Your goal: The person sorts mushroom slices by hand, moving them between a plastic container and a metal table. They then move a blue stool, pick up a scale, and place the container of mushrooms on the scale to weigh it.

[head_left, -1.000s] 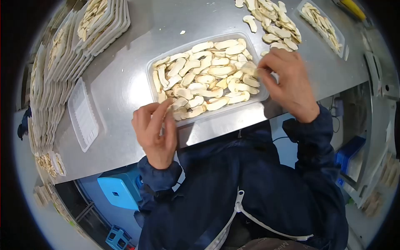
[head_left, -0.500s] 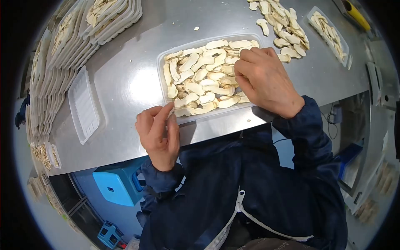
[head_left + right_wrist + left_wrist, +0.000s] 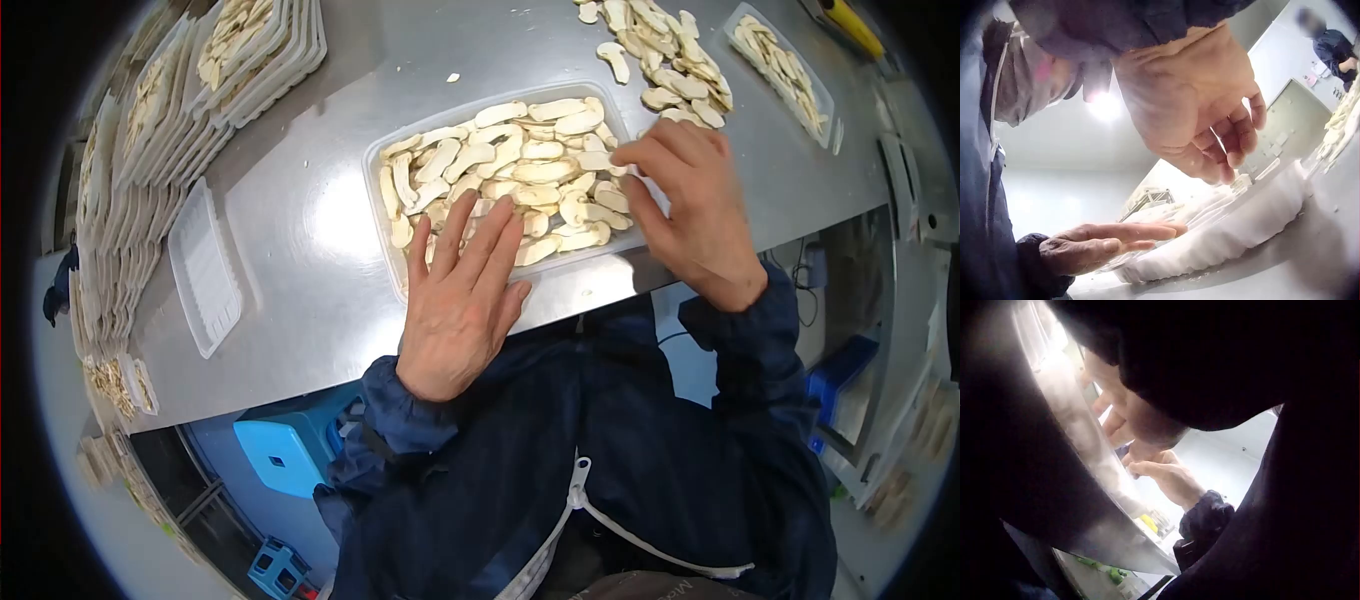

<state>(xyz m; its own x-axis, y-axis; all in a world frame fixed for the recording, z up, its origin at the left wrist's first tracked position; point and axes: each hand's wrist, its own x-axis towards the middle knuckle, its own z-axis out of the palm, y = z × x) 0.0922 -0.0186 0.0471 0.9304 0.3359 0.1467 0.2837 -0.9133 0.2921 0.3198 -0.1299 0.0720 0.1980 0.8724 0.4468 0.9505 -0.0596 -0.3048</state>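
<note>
Left grip point(image 3: 460, 310) has moved over mushroom slices point(image 3: 543, 171), fingers apart.
Slices lie beneath; right grip point(image 3: 697, 208) at tray point(image 3: 455, 115) right side, can't tell if pinching.

One worktop point(image 3: 430, 50), one large tray point(image 3: 560, 262), one ribbed tray point(image 3: 207, 275), one filled tray point(image 3: 825, 105) at upper right, one loose heap of mushroom slices point(image 3: 668, 60), two light-blue stools point(image 3: 277, 460) point(image 3: 278, 570); stacked trays point(image 3: 205, 120) at left, too many to count.
</note>
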